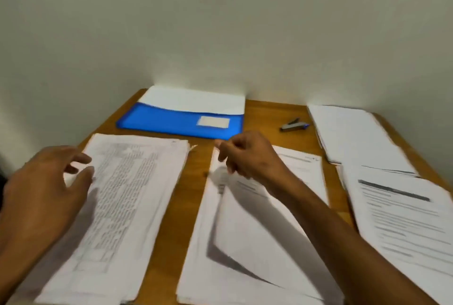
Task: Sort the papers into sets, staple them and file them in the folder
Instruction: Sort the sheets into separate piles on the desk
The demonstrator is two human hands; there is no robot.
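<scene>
I see a wooden tabletop (267,113). A blue folder (176,122) lies at its far edge, a stapler (293,125) beside it. Four paper stacks: left (127,197), middle (247,243), far-right corner (353,133), right edge (402,216).

A brown wooden table (176,206) against a plain pale wall (220,23).

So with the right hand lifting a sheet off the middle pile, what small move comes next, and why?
Probably carry the lifted white sheet that the right hand pinches to a matching pile; the open left hand hovers over the left pile of printed tables, and the small grey stapler lies untouched.
</scene>
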